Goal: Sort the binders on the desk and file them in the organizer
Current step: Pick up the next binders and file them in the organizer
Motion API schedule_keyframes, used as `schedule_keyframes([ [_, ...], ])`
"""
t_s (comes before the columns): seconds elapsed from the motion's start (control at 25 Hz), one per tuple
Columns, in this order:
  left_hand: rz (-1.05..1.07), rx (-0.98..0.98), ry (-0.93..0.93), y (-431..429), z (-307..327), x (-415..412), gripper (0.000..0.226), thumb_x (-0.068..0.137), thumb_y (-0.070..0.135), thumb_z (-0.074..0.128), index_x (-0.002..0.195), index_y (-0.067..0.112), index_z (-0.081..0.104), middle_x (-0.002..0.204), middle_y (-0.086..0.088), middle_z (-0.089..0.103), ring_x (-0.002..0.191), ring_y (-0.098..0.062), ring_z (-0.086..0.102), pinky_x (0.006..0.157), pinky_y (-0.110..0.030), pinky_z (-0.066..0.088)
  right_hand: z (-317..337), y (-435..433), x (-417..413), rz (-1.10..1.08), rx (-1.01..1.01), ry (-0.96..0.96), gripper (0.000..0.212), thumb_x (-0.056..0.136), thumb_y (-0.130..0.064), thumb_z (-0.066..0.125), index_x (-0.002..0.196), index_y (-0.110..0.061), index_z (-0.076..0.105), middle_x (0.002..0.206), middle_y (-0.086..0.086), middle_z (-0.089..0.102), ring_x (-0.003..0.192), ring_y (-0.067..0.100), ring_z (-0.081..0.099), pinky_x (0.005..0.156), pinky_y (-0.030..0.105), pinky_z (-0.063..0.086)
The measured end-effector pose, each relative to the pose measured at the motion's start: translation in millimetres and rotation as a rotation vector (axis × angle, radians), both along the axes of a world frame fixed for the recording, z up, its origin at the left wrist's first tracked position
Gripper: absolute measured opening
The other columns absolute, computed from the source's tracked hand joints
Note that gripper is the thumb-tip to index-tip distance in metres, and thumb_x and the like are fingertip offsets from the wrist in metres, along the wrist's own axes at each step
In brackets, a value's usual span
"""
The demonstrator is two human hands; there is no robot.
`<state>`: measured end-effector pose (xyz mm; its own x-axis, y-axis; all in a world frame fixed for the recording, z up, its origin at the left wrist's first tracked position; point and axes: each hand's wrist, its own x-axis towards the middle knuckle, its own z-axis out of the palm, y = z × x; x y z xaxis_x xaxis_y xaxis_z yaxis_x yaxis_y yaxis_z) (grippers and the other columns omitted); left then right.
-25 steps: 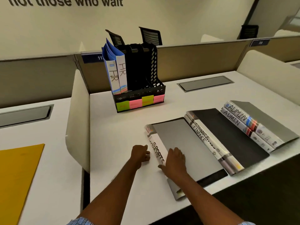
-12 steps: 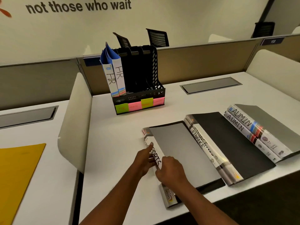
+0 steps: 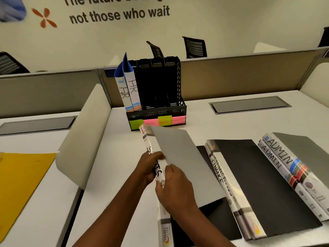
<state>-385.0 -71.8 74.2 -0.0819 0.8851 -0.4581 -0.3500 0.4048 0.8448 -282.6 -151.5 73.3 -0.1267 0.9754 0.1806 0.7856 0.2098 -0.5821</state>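
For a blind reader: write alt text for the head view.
Left hand and right hand grip a grey binder by its spine, tilted up off the white desk. Behind, a black organizer holds two HR binders in its leftmost slot; FINANCE binders and ADMIN binders lie flat at right.

HR binders point(image 3: 129, 90) fill one organizer point(image 3: 156, 111) slot; rest free.

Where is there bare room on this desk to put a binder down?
Bare desk lies between the white divider and the organizer, and between the organizer, the cable hatch and the FINANCE binders. The front right is crowded with FINANCE and ADMIN binders.
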Motion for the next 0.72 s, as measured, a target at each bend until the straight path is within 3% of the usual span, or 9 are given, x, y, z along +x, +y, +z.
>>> schedule_keyframes([
  [0.12,0.136,0.098,0.038,4.0,19.7,0.2,0.027,0.079,-0.011,0.054,0.103,-0.001,0.061,0.096,-0.022,0.065,0.087,-0.036,0.062,0.086,-0.045,0.053,1.5,11.3,-2.5,0.012,0.025,-0.035,0.06,0.095,-0.033,0.051,0.146,-0.014,0.027,0.15,0.007,0.033,0.138,0.022,0.032,0.116,0.032,0.027],
  [0.2,0.205,0.156,0.107,6.9,33.3,-0.1,0.021,0.078,-0.009,0.057,0.095,0.004,0.06,0.09,-0.018,0.064,0.084,-0.033,0.061,0.082,-0.044,0.053,3.5,24.2,-4.0,0.022,0.014,-0.107,0.071,0.094,-0.027,0.052,0.151,-0.012,0.012,0.158,0.01,0.015,0.146,0.027,0.014,0.119,0.036,0.012],
  [0.28,0.247,0.211,0.175,13.1,45.8,-1.5,0.02,0.078,-0.007,0.06,0.095,0.004,0.058,0.088,-0.016,0.063,0.084,-0.032,0.061,0.079,-0.042,0.055,7.7,40.2,-6.4,-0.002,0.002,-0.116,0.076,0.093,-0.027,0.054,0.151,-0.011,0.007,0.159,0.013,0.01,0.146,0.031,0.011,0.119,0.04,0.014],
  [0.44,0.313,0.353,0.293,30.8,69.7,-4.2,0.029,0.078,-0.003,0.065,0.106,0.002,0.058,0.098,-0.014,0.066,0.092,-0.031,0.064,0.083,-0.04,0.056,17.4,72.9,-15.8,-0.07,-0.037,-0.047,0.077,0.094,-0.031,0.055,0.151,-0.009,0.008,0.157,0.014,0.019,0.142,0.033,0.024,0.115,0.041,0.027],
  [0.6,0.258,0.539,0.409,44.6,93.4,-3.2,0.031,0.081,0.007,0.069,0.105,0.022,0.056,0.1,0.008,0.066,0.088,-0.011,0.064,0.068,-0.017,0.054,33.8,99.0,-29.2,-0.125,0.061,0.148,0.061,0.093,-0.019,0.057,0.146,-0.009,0.029,0.142,0.011,0.047,0.126,0.029,0.05,0.101,0.041,0.045],
  [0.72,0.208,0.641,0.453,56.5,107.9,-11.7,0.032,0.081,0.015,0.072,0.106,0.027,0.056,0.102,0.012,0.065,0.09,-0.007,0.065,0.067,-0.012,0.054,44.9,118.4,-41.5,-0.085,0.157,0.344,0.05,0.094,-0.007,0.053,0.142,-0.007,0.04,0.132,0.013,0.057,0.119,0.03,0.057,0.098,0.039,0.049],
])
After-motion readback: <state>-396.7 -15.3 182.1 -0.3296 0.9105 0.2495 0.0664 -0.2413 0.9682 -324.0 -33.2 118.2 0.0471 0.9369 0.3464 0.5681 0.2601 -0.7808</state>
